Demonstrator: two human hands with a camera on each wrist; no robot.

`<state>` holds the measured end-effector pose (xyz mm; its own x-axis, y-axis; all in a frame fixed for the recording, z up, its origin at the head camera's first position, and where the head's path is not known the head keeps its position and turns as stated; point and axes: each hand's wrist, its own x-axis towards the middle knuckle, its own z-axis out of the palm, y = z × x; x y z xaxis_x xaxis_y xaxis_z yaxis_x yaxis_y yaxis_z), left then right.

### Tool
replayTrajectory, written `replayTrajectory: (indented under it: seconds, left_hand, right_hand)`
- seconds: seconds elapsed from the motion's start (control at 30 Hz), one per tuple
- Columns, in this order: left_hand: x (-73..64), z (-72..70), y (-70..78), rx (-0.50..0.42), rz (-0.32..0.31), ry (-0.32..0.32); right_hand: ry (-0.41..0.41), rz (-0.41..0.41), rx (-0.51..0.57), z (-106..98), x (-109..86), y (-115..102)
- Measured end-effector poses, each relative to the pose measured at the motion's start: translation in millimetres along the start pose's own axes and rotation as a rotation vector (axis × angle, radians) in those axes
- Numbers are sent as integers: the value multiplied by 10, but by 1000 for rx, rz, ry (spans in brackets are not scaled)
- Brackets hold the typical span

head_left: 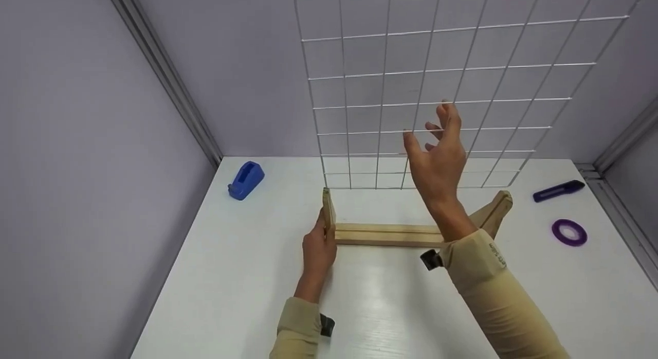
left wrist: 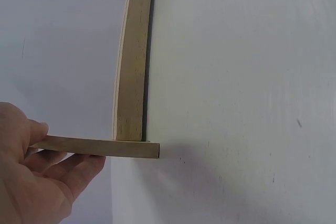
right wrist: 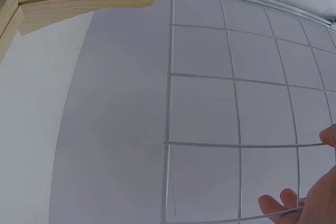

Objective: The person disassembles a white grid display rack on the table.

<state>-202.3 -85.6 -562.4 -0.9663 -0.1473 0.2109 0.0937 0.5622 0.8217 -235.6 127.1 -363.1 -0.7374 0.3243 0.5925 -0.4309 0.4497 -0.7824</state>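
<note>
Left hand [head_left: 317, 251] gripping wooden frame [head_left: 388, 237] at 1 end, right hand [head_left: 440, 168] holding white wire grid [head_left: 381, 105], blue tape dispenser [head_left: 240, 188] on white table [head_left: 216, 276]

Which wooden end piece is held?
The left end piece, held by the left grip; the right end piece, across the wooden bar, has no grip on it.

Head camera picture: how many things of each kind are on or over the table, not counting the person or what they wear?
Wooden frame: 1
White wire grid: 1
Blue tape dispenser: 1
Purple ring: 1
Dark slim tool: 1
Total: 5
</note>
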Motion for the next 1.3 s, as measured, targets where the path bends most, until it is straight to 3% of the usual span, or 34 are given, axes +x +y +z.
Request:
replayTrajectory:
  seconds: [0.33, 0.5, 0.77, 1.0, 1.3]
  left_hand:
    - [58, -50, 2, -15, 39, -24]
    - [86, -118, -39, -7, 24, -97]
    - [241, -310, -78, 88, -32, -225]
    - [461, -492, -92, 105, 37, -316]
    - [680, -548, -133, 31, 136, -434]
  right_hand:
    - [-56, 13, -36, -99, 41, -41]
    - [-98, 35, -38, -185, 28, -2]
    - [-124, 22, -51, -339, -5, 85]
    - [-139, -8, -76, -442, -41, 137]
    - [-183, -1, -75, -515, -112, 189]
